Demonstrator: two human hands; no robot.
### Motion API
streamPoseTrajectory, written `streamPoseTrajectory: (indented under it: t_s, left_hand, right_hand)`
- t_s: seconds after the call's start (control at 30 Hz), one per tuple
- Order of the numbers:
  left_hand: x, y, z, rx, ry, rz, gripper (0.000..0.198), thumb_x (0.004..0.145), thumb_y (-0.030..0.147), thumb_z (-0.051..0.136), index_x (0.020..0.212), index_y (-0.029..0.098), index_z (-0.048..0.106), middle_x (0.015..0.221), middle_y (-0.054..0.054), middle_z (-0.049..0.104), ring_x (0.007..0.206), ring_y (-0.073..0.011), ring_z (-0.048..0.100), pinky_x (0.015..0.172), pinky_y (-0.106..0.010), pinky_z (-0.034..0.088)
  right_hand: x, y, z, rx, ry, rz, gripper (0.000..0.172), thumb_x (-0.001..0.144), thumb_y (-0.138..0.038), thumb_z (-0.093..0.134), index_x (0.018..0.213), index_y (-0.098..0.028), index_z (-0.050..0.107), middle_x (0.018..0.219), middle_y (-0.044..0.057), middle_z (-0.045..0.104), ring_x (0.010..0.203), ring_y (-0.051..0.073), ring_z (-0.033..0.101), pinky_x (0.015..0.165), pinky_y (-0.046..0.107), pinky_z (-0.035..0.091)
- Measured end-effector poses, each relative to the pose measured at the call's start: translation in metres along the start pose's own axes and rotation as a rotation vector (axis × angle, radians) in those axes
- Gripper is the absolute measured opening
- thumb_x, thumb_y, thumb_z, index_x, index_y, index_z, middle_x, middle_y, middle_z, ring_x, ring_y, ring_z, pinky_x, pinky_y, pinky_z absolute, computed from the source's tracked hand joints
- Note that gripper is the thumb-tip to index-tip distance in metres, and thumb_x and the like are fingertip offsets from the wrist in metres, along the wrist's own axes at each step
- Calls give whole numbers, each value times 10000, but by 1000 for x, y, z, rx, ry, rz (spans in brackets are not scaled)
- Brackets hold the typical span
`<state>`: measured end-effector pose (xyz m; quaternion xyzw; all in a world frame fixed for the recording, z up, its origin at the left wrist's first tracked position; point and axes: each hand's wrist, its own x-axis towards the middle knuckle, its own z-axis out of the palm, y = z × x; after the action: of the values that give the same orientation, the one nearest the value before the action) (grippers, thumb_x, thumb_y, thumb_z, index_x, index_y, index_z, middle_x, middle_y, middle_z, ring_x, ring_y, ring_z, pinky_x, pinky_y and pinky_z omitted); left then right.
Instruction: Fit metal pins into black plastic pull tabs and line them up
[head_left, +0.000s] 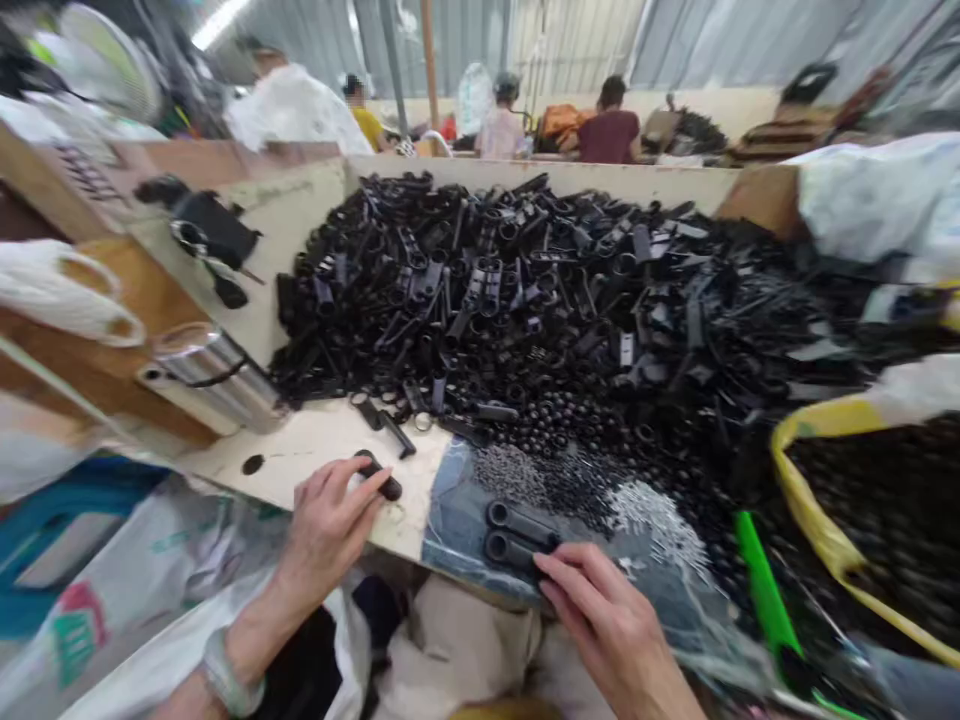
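My left hand point(337, 520) pinches a small, long black plastic part point(384, 482) over the pale board at the front of the bench. On the blue-grey slab, two black plastic pieces with round ring ends point(521, 520) lie side by side. My right hand point(600, 610) has its thumb and fingertips closed on the near end of the closer ring-ended piece point(510, 550). More loose black parts point(394, 430) lie just beyond my left hand. Past the slab's pieces are small heaps of grey bits point(510, 472) and white pins point(656, 515).
A large heap of black plastic parts point(465, 280) fills the walled bench. At left stand a steel tumbler point(217, 370) and a white rope coil point(67, 290). A bright green tool point(769, 590) and a yellow-rimmed sack point(810, 500) are at right. Several people sit in the background.
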<state>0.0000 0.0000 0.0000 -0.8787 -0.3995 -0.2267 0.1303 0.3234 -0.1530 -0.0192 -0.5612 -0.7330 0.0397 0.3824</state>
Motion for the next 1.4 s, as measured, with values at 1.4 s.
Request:
streamPoseTrajectory:
  t_s: [1.4]
  left_hand:
    - [39, 187, 34, -461, 59, 167, 409, 950, -19, 438, 1297, 80, 630, 1364, -158, 695, 1329, -264, 590, 1082, -445, 500]
  right_hand:
    - [101, 75, -30, -373, 22, 565, 66, 933, -228, 679, 886, -210, 721, 947, 60, 728, 886, 230, 697, 755, 305, 520]
